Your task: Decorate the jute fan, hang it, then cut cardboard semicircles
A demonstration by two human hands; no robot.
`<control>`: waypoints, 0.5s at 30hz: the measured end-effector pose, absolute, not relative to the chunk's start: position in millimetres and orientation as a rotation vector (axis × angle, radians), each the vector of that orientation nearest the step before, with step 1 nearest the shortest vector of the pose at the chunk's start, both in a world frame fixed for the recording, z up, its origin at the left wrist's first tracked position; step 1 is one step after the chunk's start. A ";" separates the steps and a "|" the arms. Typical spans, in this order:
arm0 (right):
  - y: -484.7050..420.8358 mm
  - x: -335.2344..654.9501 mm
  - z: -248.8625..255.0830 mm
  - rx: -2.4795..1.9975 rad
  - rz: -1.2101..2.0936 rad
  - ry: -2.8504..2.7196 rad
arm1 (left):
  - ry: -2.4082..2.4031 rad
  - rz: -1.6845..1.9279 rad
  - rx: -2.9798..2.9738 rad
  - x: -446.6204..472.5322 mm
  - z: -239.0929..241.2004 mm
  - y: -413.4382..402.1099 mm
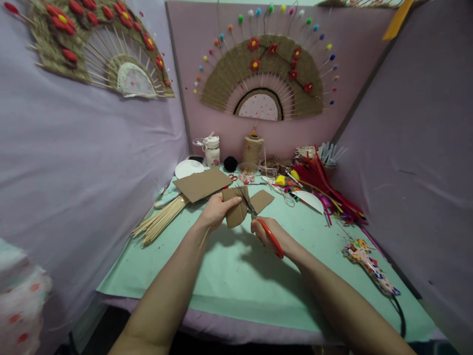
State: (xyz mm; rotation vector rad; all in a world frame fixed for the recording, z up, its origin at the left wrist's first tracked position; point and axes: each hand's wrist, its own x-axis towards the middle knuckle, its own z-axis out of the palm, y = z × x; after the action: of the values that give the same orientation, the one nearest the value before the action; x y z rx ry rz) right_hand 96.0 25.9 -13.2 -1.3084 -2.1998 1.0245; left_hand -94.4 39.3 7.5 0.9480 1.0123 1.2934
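Observation:
My left hand [217, 211] grips a small brown cardboard piece [236, 211] held above the green table mat [236, 276]. My right hand [266, 232] is closed around the red handles of a pair of scissors [263, 226], whose blades reach up into the cardboard piece. Another cardboard scrap [261, 199] lies just right of the blades. A larger cardboard sheet [202, 184] rests behind my left hand.
A bundle of wooden skewers [162, 221] lies at the left. At the back stand a white plate [188, 168], a jar [212, 150], a twine spool [253, 149] and red strips [325, 190]. A patterned glue gun [369, 266] lies at the right. Fan decorations hang on the walls.

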 end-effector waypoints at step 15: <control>28.6 92.8 -10.7 -1.462 0.971 -2.103 | 0.983 1.261 0.930 -95.1 9.3 38.6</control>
State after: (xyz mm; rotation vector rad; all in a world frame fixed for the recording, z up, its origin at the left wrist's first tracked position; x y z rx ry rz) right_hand 92.8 28.6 -10.7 -1.4624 -2.1033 0.9715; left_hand -95.1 38.6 9.3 0.9303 0.9833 1.2614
